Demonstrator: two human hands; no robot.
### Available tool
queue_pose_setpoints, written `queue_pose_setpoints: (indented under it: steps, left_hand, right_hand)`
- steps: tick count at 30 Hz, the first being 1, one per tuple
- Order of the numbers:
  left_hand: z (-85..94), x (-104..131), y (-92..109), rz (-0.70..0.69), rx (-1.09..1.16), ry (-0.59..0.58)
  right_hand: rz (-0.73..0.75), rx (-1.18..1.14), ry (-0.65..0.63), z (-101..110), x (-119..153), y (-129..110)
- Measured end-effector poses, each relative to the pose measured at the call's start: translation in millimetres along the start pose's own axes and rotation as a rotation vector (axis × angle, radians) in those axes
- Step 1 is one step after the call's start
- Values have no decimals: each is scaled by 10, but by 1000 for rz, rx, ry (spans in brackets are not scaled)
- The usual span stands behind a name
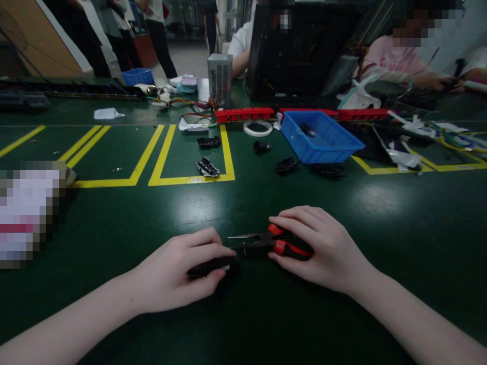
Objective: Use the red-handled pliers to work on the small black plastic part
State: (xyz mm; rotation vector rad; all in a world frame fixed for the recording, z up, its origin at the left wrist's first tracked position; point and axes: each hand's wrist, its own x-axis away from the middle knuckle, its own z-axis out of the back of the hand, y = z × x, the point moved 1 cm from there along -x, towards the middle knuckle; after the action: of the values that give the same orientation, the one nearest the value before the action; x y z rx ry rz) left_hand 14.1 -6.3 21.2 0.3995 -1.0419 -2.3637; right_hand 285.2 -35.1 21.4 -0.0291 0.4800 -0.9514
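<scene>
My right hand is closed round the red and black handles of needle-nose pliers. Their jaws are spread a little and point left. In my left hand is a black plastic part, held between thumb and fingers low over the green table; my fingers hide much of it. The pliers' lower jaw reaches the near end of this part, and whether it touches cannot be made out. Farther back lie two small black parts, one a grey-and-black piece and the other a darker piece.
A blue bin stands beyond my right hand, with black pieces before it and a white tape ring to its left. Red strips run behind. A grey metal box stands farther back. People sit and stand across the table.
</scene>
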Motion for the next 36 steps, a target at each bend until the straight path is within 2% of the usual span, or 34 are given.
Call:
queue_pose_setpoints:
  steps: [3, 8, 12, 16, 22, 30, 36]
  left_hand:
    - [16, -3, 20, 220, 403, 62]
    - [-51, 13, 21, 510, 1054, 44]
    - [-64, 5, 38, 604, 1286, 71]
    - [-69, 16, 22, 609, 1236, 95]
    - [-89, 81, -65, 478, 880, 143]
    - [-58, 68, 67, 332, 539, 234]
    - [-45, 47, 86, 221, 431, 214]
  right_hand:
    - [-22, -19, 14, 1, 4, 10]
    - [-51, -35, 81, 11, 28, 47]
    - [-40, -49, 125, 20, 44, 44]
    - [-51, -88, 116, 15, 49, 1]
    - [-88, -162, 70, 21, 38, -41]
    - [-80, -210, 60, 44, 54, -82]
    - [-53, -200, 39, 61, 36, -114]
